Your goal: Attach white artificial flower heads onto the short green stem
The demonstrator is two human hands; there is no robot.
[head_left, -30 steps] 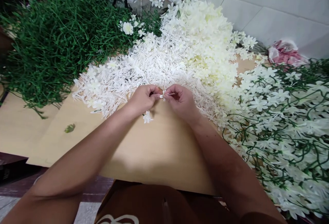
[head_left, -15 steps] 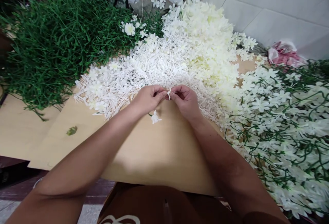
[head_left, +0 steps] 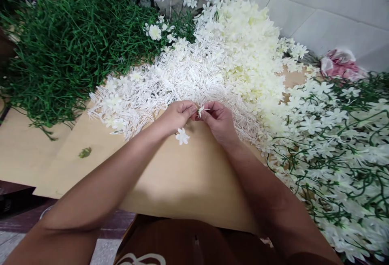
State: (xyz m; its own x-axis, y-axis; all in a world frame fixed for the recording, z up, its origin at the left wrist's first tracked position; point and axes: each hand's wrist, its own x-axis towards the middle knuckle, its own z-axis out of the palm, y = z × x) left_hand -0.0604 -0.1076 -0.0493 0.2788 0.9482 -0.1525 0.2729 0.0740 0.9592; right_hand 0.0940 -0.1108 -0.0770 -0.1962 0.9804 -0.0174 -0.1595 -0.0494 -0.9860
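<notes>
My left hand [head_left: 181, 114] is closed in a pinch, its thumb and fingertips meeting my right hand over the near edge of the white heap. It grips an artificial flower stem, mostly hidden by the fingers. One white artificial flower [head_left: 182, 136] of that stem hangs below the left hand, petals facing up. Between the fingertips is a small white blossom [head_left: 201, 111] with a bit of green at its base. My right hand [head_left: 220, 121] pinches this blossom, its other fingers curled.
Green plastic stems [head_left: 82, 50] are piled at left. Thin white stamen-like pieces [head_left: 188, 74] and cream petals [head_left: 249, 46] form heaps behind the hands. Finished-looking flower sprays [head_left: 343, 147] lie at right. Brown board [head_left: 182, 188] covers the table, with a small green scrap [head_left: 85, 152] on it.
The white piece between the fingertips now shows spread petals and green at its base. The hanging flower has turned and risen slightly, facing up more. Both hands stay almost in place.
</notes>
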